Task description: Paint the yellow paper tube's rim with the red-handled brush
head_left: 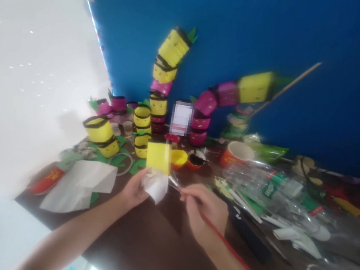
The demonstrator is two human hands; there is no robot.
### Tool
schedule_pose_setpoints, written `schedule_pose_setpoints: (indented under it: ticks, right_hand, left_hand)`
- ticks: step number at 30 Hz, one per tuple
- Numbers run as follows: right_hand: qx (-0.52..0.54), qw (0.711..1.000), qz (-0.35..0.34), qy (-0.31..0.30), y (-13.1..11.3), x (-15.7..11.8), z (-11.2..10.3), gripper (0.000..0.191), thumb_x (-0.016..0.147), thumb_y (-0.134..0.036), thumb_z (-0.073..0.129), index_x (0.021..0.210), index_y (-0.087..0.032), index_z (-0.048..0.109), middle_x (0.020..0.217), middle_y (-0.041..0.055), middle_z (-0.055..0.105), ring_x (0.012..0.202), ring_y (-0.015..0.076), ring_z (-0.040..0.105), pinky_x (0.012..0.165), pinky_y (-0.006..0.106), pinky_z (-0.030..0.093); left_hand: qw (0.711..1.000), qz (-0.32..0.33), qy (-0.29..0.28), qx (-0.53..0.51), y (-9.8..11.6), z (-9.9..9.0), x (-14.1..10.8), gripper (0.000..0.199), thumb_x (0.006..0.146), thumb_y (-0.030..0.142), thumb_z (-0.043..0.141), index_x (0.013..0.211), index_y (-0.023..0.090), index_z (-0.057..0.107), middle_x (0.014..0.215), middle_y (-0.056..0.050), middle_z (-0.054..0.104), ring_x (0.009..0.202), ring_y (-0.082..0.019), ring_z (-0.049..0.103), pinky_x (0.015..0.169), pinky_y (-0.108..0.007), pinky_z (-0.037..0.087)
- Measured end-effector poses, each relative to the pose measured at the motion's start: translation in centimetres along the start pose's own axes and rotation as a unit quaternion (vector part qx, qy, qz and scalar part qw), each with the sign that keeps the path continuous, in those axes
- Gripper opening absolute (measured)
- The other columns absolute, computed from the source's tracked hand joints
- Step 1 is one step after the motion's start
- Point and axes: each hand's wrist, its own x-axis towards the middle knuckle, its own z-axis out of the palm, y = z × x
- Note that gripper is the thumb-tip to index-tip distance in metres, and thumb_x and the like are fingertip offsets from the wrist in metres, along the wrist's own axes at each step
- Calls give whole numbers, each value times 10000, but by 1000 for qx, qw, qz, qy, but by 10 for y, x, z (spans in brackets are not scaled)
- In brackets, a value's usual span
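My left hand is closed around the lower end of a yellow-painted cylinder, with a crumpled white tissue between palm and piece. The cylinder has a dark band along its top and a clear strip at its right side. My right hand grips a paintbrush by its long red handle. The pale brush tip points at the lower right of the cylinder; blur hides whether they touch. Just behind are a bowl of yellow paint and a bowl with black paint.
Yellow and magenta cylinders form a tall stack and a leaning one against the blue wall. Shorter yellow cups stand left, near white paper. At right lie clear plastic bottles, a paper cup and a dark tool.
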Motion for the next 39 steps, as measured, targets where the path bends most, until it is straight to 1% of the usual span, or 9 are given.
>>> schedule_pose_setpoints:
  ticks: [8, 13, 18, 20, 23, 27, 30, 34, 39]
  right_hand:
    - [5, 1000, 6, -9, 2, 0, 2, 165, 778, -119, 502, 765, -194, 649, 688, 17, 641, 616, 122, 608, 566, 230, 487]
    - [15, 1000, -10, -7, 1, 0, -1, 189, 792, -119, 475, 720, -188, 636, 640, 10, 619, 575, 116, 588, 542, 228, 471]
    - [15, 1000, -3, -17, 0, 0, -1, 178, 798, -127, 481, 747, -188, 640, 668, 16, 625, 602, 119, 595, 558, 231, 476]
    - [18, 999, -2, -26, 0, 1, -2, 196, 809, -130, 471, 712, -190, 631, 641, 11, 609, 576, 116, 580, 537, 229, 464]
    - [27, 999, -7, 35, 2, -1, -1, 183, 843, -187, 460, 796, -199, 636, 691, 20, 615, 621, 131, 595, 563, 246, 481]
    - [60, 989, 56, 122, 7, -4, 4, 317, 930, -330, 321, 1013, -211, 602, 737, 22, 631, 633, 134, 612, 601, 272, 505]
    - [47, 986, 122, 108, 7, -4, 6, 342, 934, -384, 319, 948, -210, 613, 662, 4, 636, 607, 127, 615, 594, 255, 504]
    - [77, 977, 187, 68, 8, 3, 7, 215, 810, -392, 580, 926, -211, 577, 911, 50, 689, 849, 174, 660, 771, 308, 527]
    - [169, 955, 243, -4, 17, 6, 10, 419, 624, -389, 755, 919, -228, 506, 979, 52, 669, 937, 220, 640, 821, 364, 519]
  left_hand:
    - [1000, -2, 11, -8, 1, 4, -3, 131, 801, 229, 556, 815, 137, 648, 765, -48, 712, 697, -170, 668, 716, -257, 504]
    - [1000, 4, 2, -3, 2, 6, -5, 97, 774, 207, 584, 828, 151, 643, 742, -37, 709, 701, -177, 672, 715, -262, 513]
    - [998, 60, 12, 22, 1, 3, -6, 128, 718, 90, 599, 826, 144, 643, 766, -31, 714, 708, -159, 668, 725, -233, 500]
    - [999, 43, 17, 15, 1, 1, -5, 121, 741, 134, 593, 850, 129, 645, 783, -49, 716, 719, -173, 672, 736, -254, 504]
    - [1000, 3, 24, -8, 1, 1, -2, 166, 778, 231, 570, 861, 110, 649, 795, -73, 717, 726, -192, 676, 740, -287, 512]
    - [1000, 5, 24, -16, 2, 4, -1, 190, 779, 249, 567, 872, 110, 657, 818, -69, 721, 742, -189, 675, 761, -291, 511]
    - [1000, -15, 22, -4, 5, 8, -4, 202, 772, 246, 563, 863, 97, 664, 783, -73, 722, 707, -188, 672, 754, -302, 511]
    - [998, -53, -22, 23, 6, 6, -8, 188, 746, 241, 570, 819, 103, 675, 761, -66, 722, 694, -195, 668, 752, -308, 499]
    - [987, -99, -112, 50, 3, -9, -3, 231, 710, 296, 597, 794, 102, 691, 757, -74, 723, 704, -229, 669, 760, -334, 481]
